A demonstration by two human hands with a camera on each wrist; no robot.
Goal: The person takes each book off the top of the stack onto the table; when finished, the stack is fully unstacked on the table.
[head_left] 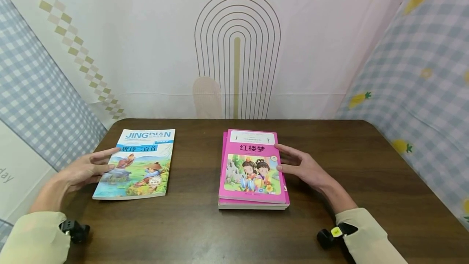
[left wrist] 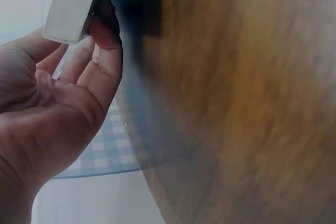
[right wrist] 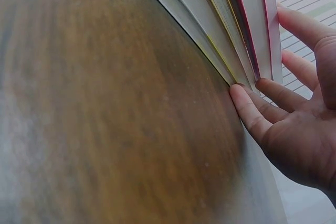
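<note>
On the left of the table lies a blue-and-green paperback book (head_left: 141,170) with an illustrated cover. My left hand (head_left: 86,169) grips its left edge, the thumb over the cover; in the left wrist view the fingers curl under the book's pale page edge (left wrist: 73,11). Near the middle stands a stack topped by a pink book (head_left: 253,170) with two cartoon figures. From the right wrist view, several books (right wrist: 210,19) make up this stack. My right hand (head_left: 305,170) rests its extended fingertips and thumb against the stack's right side.
Both books and hands are on a dark brown wooden table (head_left: 190,231) with rounded far corners. A pale cloth (head_left: 157,52) with arch lines hangs behind it. Checked cloths hang at the left (head_left: 36,68) and right (head_left: 414,80) sides.
</note>
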